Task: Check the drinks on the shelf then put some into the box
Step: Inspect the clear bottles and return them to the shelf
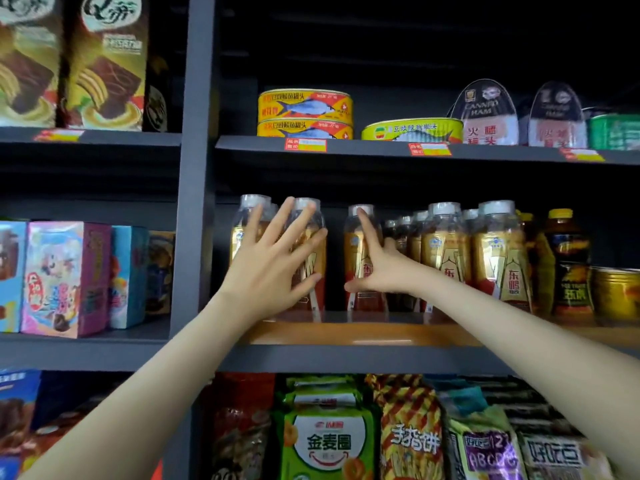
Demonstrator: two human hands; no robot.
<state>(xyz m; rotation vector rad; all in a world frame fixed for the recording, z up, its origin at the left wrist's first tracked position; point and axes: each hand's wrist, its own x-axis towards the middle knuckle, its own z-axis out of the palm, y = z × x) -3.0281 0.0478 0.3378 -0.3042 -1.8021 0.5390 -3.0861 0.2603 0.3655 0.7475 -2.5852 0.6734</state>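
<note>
A row of clear drink bottles with white caps and gold-red labels stands on the middle shelf (346, 336). My left hand (273, 265) is spread flat with straight fingers against the front of the two leftmost bottles (317, 296). My right hand (377, 268) rests on the single bottle (363, 304) beside them. Its index finger runs up to the cap, its thumb lies across the lower label, and its other fingers are hidden behind the bottle. More of the same bottles (502, 258) stand in rows to the right. No box is in view.
A dark bottle with a yellow cap (568, 265) and a gold can (616, 292) stand at the right end. Fish tins (304, 112) and ham tins (485, 116) fill the shelf above, snack bags (329, 438) the shelf below. Colourful cartons (62, 278) sit left of the grey upright (195, 168).
</note>
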